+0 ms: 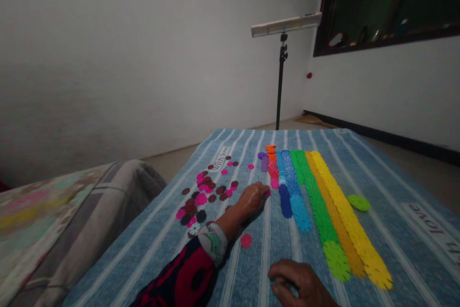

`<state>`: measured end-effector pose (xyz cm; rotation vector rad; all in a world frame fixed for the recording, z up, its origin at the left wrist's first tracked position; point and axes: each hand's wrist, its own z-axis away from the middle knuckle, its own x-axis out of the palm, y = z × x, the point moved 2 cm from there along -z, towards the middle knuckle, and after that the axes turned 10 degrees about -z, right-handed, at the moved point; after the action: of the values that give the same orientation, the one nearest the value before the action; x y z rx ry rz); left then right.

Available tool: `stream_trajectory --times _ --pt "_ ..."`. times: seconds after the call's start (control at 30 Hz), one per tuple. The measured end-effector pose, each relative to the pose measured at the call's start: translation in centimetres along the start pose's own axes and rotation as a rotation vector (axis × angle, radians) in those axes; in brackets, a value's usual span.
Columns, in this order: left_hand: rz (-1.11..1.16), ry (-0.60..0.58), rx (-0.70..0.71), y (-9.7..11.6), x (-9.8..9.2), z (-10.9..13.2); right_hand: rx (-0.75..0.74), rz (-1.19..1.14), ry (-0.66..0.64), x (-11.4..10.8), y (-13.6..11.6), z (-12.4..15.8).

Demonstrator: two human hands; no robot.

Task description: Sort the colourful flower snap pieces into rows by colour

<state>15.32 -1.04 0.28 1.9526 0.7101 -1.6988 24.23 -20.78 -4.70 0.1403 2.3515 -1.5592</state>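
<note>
My left hand [253, 199] reaches over the striped cloth with its fingertips pinched on a small pink disc [268, 192] with a notched edge. It is just below the column of orange, red and pink discs [273, 168]. Near the bottom edge is my right hand [300, 280], its fingers loosely curled and a gap between them; nothing shows in it. Overlapping discs form a yellow row [347, 206], an amber row [332, 216], a green row [316, 197] and blue rows [293, 180]. A loose coral-pink disc [246, 240] lies below my left wrist.
Brown, black and magenta discs [201, 198] lie scattered on the left of the blue striped cloth [143, 254]. Purple discs [264, 162] sit beside the orange column, and a lime disc [358, 203] right of the yellow row. Beyond stands a lamp on a black pole [279, 86].
</note>
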Motion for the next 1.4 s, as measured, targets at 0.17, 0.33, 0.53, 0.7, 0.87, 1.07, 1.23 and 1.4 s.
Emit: stream_trajectory --times 0.17,0.33,0.53,0.7,0.87,1.07,1.23,1.4 --pt "-0.044 -0.043 -0.034 0.6 0.0 -0.4 -0.020 -0.041 0.060 0.5 0.8 0.2" --pt "0.122 0.110 0.002 0.4 0.8 -1.3 -0.023 -0.057 0.060 0.5 0.9 0.2" --pt "0.273 0.212 0.006 0.0 2.4 -3.7 -0.018 -0.063 0.057 0.4 0.9 0.1" --pt "0.260 0.210 -0.005 0.2 2.8 -4.2 -0.027 -0.032 0.017 0.0 0.3 -0.1" --pt "0.236 0.238 -0.022 0.2 2.9 -3.7 -0.056 -0.007 0.024 -0.1 0.4 0.0" --pt "0.229 0.358 -0.031 0.1 3.6 -3.5 -0.062 -0.020 0.076 0.5 1.2 0.3" --pt "0.238 0.421 -0.068 -0.1 4.0 -3.3 -0.065 0.004 0.015 0.2 0.9 0.1" --pt "0.271 0.362 -0.121 0.0 4.1 -3.4 -0.028 0.013 0.011 -0.1 0.3 0.0"
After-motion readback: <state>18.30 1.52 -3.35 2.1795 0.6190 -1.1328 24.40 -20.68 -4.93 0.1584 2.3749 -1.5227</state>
